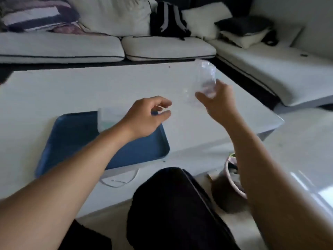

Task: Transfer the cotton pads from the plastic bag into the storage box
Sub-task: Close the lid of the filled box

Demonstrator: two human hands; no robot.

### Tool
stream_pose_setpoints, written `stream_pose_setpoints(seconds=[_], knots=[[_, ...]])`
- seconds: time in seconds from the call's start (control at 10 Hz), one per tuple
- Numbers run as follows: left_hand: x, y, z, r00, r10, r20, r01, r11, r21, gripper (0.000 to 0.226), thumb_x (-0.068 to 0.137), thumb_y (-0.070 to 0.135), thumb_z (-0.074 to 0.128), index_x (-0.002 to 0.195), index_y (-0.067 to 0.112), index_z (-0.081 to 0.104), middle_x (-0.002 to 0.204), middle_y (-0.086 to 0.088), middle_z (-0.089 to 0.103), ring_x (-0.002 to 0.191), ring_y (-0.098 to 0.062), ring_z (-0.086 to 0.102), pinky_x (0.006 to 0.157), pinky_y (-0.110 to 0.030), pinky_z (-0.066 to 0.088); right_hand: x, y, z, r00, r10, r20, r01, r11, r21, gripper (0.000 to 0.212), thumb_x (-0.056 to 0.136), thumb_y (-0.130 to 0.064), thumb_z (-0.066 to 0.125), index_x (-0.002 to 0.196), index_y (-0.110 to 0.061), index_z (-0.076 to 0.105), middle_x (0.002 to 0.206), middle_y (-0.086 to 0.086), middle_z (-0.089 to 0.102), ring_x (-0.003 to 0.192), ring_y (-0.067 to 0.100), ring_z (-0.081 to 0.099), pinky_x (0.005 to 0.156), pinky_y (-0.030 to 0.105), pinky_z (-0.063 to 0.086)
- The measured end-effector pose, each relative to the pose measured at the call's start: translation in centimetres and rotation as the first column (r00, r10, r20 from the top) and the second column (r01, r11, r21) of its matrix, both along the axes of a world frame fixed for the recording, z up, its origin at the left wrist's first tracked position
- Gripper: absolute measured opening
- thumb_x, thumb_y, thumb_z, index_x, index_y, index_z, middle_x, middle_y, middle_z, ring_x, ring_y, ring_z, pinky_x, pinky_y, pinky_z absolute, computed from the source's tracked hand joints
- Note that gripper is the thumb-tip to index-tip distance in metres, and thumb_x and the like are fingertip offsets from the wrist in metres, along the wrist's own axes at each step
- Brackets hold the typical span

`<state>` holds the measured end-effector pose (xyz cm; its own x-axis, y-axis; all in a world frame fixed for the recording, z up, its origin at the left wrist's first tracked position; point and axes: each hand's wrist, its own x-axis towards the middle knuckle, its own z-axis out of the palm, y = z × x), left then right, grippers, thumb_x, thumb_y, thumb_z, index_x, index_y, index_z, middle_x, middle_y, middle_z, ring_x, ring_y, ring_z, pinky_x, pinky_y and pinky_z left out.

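Observation:
My right hand is raised over the white table and grips a clear, crumpled plastic bag that stands up from its fingers. The bag is blurred, so I cannot tell what is inside. My left hand hovers over the right end of a blue tray, with loosely curled fingers that hold nothing. Behind my left wrist, a pale translucent storage box sits on the tray, partly hidden by my forearm. No cotton pads are visible.
A white sofa with cushions and a black backpack runs behind and to the right of the table. A small bin stands on the floor by my right forearm. My dark-clothed knee is below the table's front edge.

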<state>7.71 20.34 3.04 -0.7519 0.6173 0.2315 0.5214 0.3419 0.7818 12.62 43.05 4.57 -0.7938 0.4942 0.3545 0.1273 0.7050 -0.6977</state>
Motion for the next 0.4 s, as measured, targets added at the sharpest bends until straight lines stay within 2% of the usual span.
stream_pose_setpoints(seconds=[0.1, 0.2, 0.3, 0.4], knots=[[2.2, 4.7, -1.1, 0.978, -0.197, 0.062, 0.203, 0.970, -0.130, 0.019, 0.096, 0.026, 0.067, 0.114, 0.020, 0.071, 0.108, 0.014, 0.070, 0.097, 0.011, 0.063, 0.078, -0.003, 0.046, 9.3, 7.8, -8.0, 0.850, -0.274, 0.449, 0.188, 0.956, 0.227, 0.040, 0.083, -0.032, 0.073, 0.111, -0.006, 0.062, 0.104, 0.017, 0.069, 0.097, 0.040, 0.065, 0.081, 0.041, 0.052], [3.6, 7.7, -2.7, 0.950, -0.290, 0.118, 0.310, 0.924, -0.223, 0.019, 0.094, 0.029, 0.069, 0.111, 0.023, 0.072, 0.110, 0.009, 0.073, 0.103, -0.003, 0.067, 0.096, -0.027, 0.054, 15.9, 11.5, -14.1, 0.690, -0.379, 0.617, 0.253, 0.925, 0.284, 0.051, 0.076, -0.050, 0.053, 0.111, -0.014, 0.061, 0.106, 0.016, 0.069, 0.100, 0.040, 0.063, 0.084, 0.045, 0.055], [4.0, 9.5, -4.0, 0.935, -0.321, 0.153, 0.352, 0.897, -0.269, 0.014, 0.094, 0.031, 0.069, 0.107, 0.029, 0.073, 0.108, 0.010, 0.073, 0.102, -0.005, 0.067, 0.098, -0.034, 0.054, 19.0, 12.7, -18.0, 0.634, -0.390, 0.668, 0.268, 0.921, 0.283, 0.056, 0.082, -0.056, 0.047, 0.116, -0.015, 0.063, 0.112, 0.009, 0.068, 0.104, 0.033, 0.064, 0.090, 0.041, 0.054], [4.0, 9.7, -4.4, 0.931, -0.323, 0.169, 0.356, 0.903, -0.240, 0.011, 0.094, 0.031, 0.069, 0.104, 0.033, 0.073, 0.107, 0.011, 0.073, 0.102, -0.004, 0.067, 0.095, -0.029, 0.053, 18.7, 14.1, -19.6, 0.553, -0.358, 0.752, 0.244, 0.933, 0.264, 0.078, 0.077, -0.059, 0.066, 0.138, -0.016, 0.045, 0.138, 0.010, 0.054, 0.128, 0.035, 0.051, 0.110, 0.048, 0.038]])
